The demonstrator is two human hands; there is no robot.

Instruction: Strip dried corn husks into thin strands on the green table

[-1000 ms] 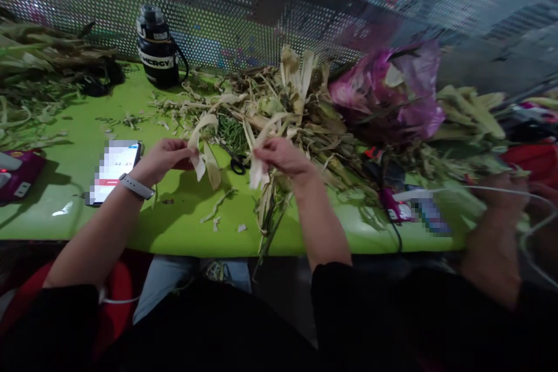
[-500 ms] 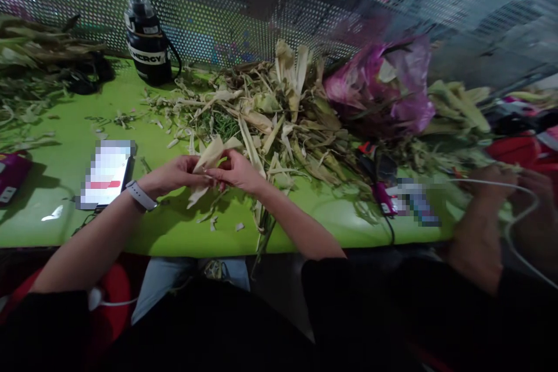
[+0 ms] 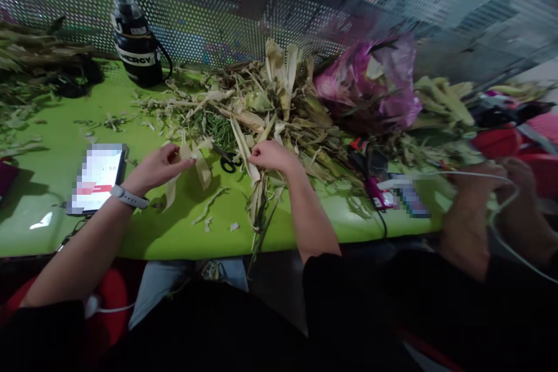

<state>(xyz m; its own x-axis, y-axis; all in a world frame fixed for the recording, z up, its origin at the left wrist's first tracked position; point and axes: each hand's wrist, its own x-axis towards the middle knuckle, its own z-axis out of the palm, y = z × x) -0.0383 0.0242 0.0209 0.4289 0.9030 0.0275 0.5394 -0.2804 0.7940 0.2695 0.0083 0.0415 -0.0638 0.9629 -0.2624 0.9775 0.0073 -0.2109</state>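
Note:
On the green table [image 3: 165, 238], my left hand [image 3: 163, 168] is held over pale husk strips [image 3: 203, 170], thumb and forefinger apart, palm down. Whether it touches the strips is unclear. To the right, my right hand [image 3: 272, 156] has its fingers curled together at a long pale husk [image 3: 241, 142] on the near side of a heap of dry husks [image 3: 300, 102]. Black scissor handles [image 3: 228, 163] lie between my hands. Loose green strands [image 3: 221, 131] rest in the heap behind them.
A phone [image 3: 99, 177] lies left of my left wrist, a black bottle [image 3: 138, 46] behind it. A pink plastic bag [image 3: 370, 84] stands at the back right. Another person's hands [image 3: 483, 177], a white cable [image 3: 468, 174] and a second phone [image 3: 412, 199] are at the right.
My hands have moved apart, left hand leftward and right hand rightward to the heap. The husk they both held now hangs or lies by my left hand. The scissor handles have come into view.

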